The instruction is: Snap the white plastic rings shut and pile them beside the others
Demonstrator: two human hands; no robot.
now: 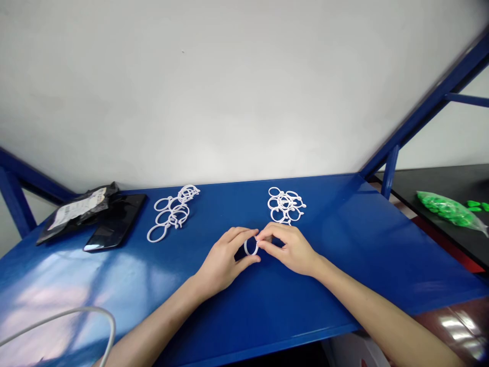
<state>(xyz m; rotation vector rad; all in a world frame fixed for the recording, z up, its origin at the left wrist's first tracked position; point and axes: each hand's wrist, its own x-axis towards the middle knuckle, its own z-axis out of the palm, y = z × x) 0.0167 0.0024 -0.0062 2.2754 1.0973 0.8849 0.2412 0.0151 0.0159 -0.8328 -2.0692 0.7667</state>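
Note:
Both of my hands meet over the middle of the blue table [344, 239] and hold one white plastic ring [251, 247] between them. My left hand [225, 260] curls its fingers round the ring's left side. My right hand [290, 247] pinches the ring's right side with thumb and fingertips. Just behind my right hand lies a pile of several white rings [285, 205]. A second group of white rings [172, 211], hooked together, lies spread out at the back left.
A black phone [114, 227] and a black foil packet with a white label [76, 209] lie at the far left. A grey cable [76, 318] curves across the near left corner. A bag of green parts [446, 209] sits on a dark table to the right. Blue frame struts rise on both sides.

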